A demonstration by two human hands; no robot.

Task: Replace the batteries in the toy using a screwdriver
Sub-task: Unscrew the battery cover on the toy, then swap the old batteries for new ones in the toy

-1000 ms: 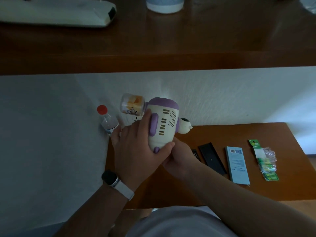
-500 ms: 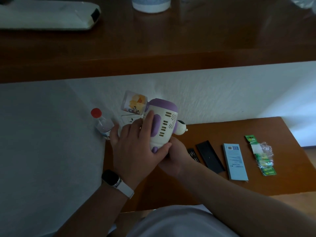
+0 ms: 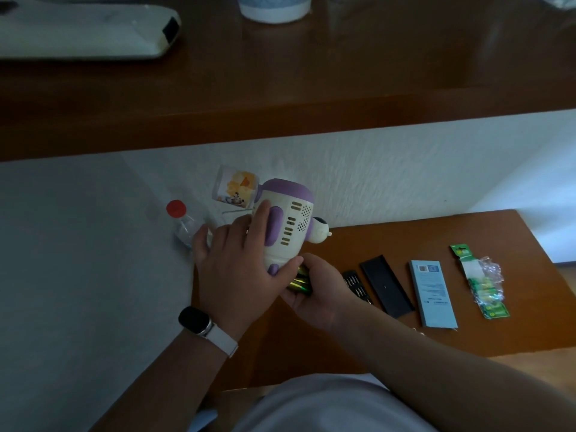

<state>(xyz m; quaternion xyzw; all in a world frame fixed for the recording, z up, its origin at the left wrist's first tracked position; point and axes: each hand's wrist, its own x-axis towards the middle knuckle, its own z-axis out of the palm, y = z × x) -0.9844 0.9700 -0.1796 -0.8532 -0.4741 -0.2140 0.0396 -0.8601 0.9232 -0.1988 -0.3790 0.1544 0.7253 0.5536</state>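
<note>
The left hand (image 3: 237, 263) gripped the toy (image 3: 290, 226), fingers spread over its back and thumb under its base, tilted above the table (image 3: 389, 241). Just below it, the right hand (image 3: 314, 294) was cupped and curled around green batteries (image 3: 299, 280). I could count at least two, not more exactly.

I judged the compartment already open and the exchange in the middle. Whether these cells were old or new, I could not tell. Closing and screwing remained.

On the table lay one bit tray (image 3: 357, 283), one black case (image 3: 386, 286), one blue box (image 3: 433, 294), one torn battery pack (image 3: 480, 285) and one bottle (image 3: 184, 226).
</note>
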